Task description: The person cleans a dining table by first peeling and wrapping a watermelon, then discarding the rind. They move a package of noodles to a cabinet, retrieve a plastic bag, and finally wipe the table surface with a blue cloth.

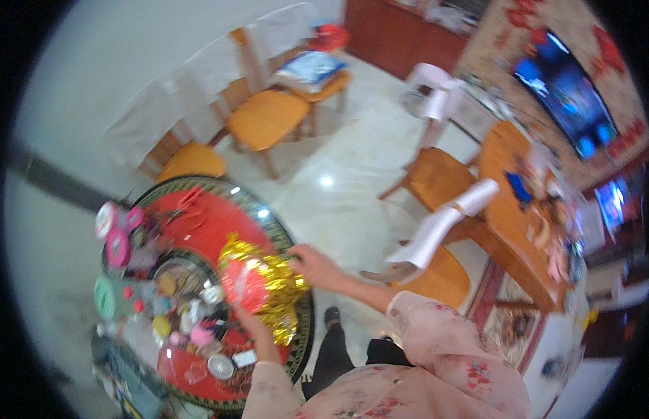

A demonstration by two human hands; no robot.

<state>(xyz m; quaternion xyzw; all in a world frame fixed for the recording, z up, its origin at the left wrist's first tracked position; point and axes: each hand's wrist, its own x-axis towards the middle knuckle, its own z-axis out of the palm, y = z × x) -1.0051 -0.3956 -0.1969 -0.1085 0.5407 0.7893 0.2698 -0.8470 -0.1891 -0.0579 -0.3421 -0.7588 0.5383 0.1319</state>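
A red round item with a shiny gold foil wrapping around it is between my two hands, above the right part of a round table with a red top. My right hand grips the foil's upper right edge. My left hand is at the lower left side of the red item; its fingertips are blurred, and whether they close on it does not show. Red-handled scissors lie on the table's far side, beyond the foil.
Spools of ribbon, small jars and loose pieces crowd the table's left part. Wooden chairs line the wall. A wooden table with chairs stands at the right, near a lit television. A grey-green bin or box is at lower left.
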